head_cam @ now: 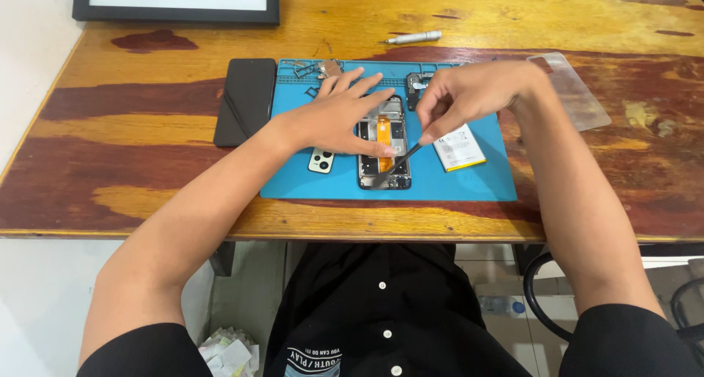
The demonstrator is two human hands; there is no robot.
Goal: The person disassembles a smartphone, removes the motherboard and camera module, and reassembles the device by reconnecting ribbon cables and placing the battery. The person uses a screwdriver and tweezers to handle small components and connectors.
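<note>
My left hand (pixel 339 118) lies flat with fingers spread, pressing down the opened smartphone (pixel 383 144) in the middle of the blue repair mat (pixel 480 179). My right hand (pixel 469 94) pinches black tweezers (pixel 405 159), tips touching the phone's lower half. 1 battery (pixel 458 148) lies just right of the phone.
</note>
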